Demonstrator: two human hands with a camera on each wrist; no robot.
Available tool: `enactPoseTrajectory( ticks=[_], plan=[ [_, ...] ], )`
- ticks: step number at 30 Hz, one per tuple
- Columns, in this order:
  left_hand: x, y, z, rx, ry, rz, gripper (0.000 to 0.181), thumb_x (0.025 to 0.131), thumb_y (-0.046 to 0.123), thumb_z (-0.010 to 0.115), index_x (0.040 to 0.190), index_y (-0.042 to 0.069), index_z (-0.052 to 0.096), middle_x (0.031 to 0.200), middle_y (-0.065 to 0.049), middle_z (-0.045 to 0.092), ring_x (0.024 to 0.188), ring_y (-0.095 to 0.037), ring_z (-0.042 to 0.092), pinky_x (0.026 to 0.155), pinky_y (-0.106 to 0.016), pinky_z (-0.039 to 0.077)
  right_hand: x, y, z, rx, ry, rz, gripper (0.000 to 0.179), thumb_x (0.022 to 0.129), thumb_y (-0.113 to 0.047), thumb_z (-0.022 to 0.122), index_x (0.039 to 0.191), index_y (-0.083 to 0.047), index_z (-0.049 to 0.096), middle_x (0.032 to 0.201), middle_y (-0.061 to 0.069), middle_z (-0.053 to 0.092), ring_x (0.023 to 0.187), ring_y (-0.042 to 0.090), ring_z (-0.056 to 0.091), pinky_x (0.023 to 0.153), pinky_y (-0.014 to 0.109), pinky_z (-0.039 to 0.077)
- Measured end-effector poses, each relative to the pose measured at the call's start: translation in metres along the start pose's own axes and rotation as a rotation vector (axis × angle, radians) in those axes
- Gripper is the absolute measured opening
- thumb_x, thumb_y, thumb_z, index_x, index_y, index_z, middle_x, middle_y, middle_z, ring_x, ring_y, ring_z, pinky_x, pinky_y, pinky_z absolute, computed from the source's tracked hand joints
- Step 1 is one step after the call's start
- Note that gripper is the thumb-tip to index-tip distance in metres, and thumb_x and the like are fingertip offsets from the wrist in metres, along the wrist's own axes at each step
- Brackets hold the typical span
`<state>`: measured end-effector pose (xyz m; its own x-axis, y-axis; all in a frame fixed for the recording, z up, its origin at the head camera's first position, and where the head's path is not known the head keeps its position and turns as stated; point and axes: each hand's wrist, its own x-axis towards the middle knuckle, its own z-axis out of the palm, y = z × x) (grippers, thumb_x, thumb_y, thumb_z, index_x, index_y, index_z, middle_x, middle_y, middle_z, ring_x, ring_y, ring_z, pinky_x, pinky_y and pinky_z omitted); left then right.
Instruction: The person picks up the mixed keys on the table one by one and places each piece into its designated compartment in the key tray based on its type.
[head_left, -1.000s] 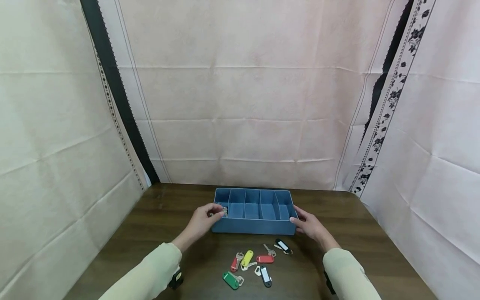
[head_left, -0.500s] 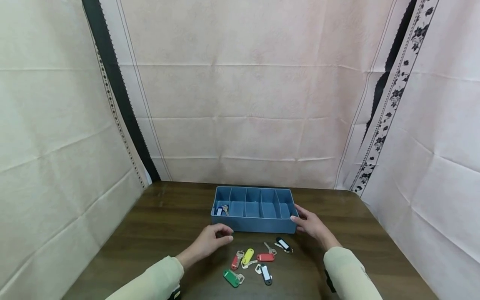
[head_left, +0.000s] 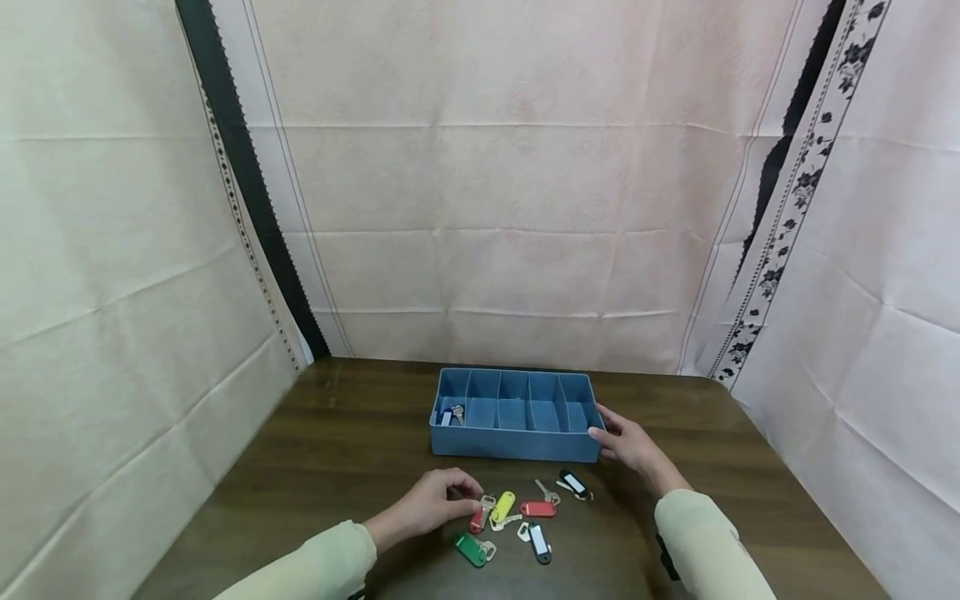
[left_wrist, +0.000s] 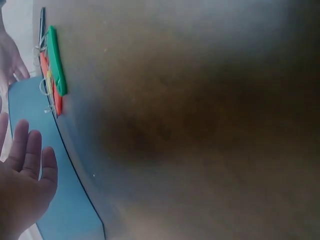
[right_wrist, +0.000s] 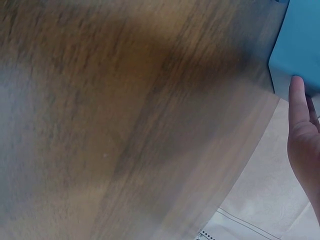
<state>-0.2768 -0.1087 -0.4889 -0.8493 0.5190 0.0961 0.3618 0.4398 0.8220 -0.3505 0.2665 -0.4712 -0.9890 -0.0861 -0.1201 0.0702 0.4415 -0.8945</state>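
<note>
My left hand (head_left: pixel 438 504) hovers just left of the loose keys, its thumb and forefinger close over a key with a red tag (head_left: pixel 477 522). In the left wrist view the fingers of that hand are loosely extended. Around it lie keys with a yellow tag (head_left: pixel 503 505), a green tag (head_left: pixel 471 550), a second red tag (head_left: pixel 538 508) and two dark tags with white labels, one upper (head_left: pixel 574 482), one lower (head_left: pixel 539 543). With thumb at the front corner and fingers along the end wall, my right hand (head_left: pixel 637 446) holds a blue compartment box (head_left: pixel 517 444).
A blue-tagged key (head_left: pixel 447 417) lies in the box's leftmost compartment. The brown wooden table (head_left: pixel 360 454) ends behind the box at a hanging pale cloth (head_left: pixel 525 275). Further pale cloths hang at left and right.
My left hand has come away from the box's leftmost compartment, leaving the blue-tagged key visible inside, and moved down and right to the red-tagged key. The right hand stays at the box.
</note>
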Motion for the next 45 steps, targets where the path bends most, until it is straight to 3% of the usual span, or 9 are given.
enactPoseTrajectory(
  ticks=[7, 19, 31, 45],
  plan=[
    [-0.013, 0.005, 0.004, -0.024, -0.068, 0.018, 0.015, 0.091, 0.019, 0.074, 0.103, 0.011, 0.074, 0.097, 0.007, 0.066, 0.088, -0.008, 0.058, 0.076, -0.024, 0.050, 0.000, -0.001, 0.000, -0.006, -0.004, -0.012, 0.084, 0.091, -0.050, 0.063, 0.158, -0.017, 0.026, 0.154, 0.028, 0.031, 0.133, 0.046, 0.043, 0.100, 0.048, 0.046],
    [-0.032, 0.004, 0.021, 0.066, -0.032, 0.116, 0.007, 0.090, 0.019, 0.075, 0.094, 0.013, 0.075, 0.094, 0.012, 0.064, 0.091, -0.006, 0.060, 0.079, -0.026, 0.051, 0.000, -0.003, 0.000, -0.011, 0.002, -0.022, 0.083, 0.091, -0.050, 0.063, 0.158, -0.017, 0.028, 0.154, 0.029, 0.031, 0.133, 0.046, 0.044, 0.098, 0.048, 0.047],
    [-0.040, 0.007, 0.032, 0.284, 0.026, 0.116, 0.006, 0.086, 0.028, 0.078, 0.086, 0.023, 0.075, 0.088, 0.020, 0.059, 0.085, 0.000, 0.054, 0.076, -0.024, 0.046, -0.003, -0.001, 0.001, -0.031, 0.002, -0.016, 0.087, 0.089, -0.052, 0.064, 0.158, -0.017, 0.026, 0.154, 0.028, 0.031, 0.131, 0.046, 0.045, 0.097, 0.046, 0.049],
    [-0.035, 0.007, 0.036, 0.387, 0.017, 0.071, 0.008, 0.085, 0.030, 0.079, 0.078, 0.027, 0.075, 0.086, 0.022, 0.055, 0.083, 0.002, 0.050, 0.075, -0.026, 0.044, -0.001, 0.003, 0.002, -0.010, 0.008, -0.017, 0.088, 0.087, -0.054, 0.065, 0.158, -0.019, 0.027, 0.154, 0.027, 0.032, 0.130, 0.046, 0.046, 0.096, 0.046, 0.049]
  ],
)
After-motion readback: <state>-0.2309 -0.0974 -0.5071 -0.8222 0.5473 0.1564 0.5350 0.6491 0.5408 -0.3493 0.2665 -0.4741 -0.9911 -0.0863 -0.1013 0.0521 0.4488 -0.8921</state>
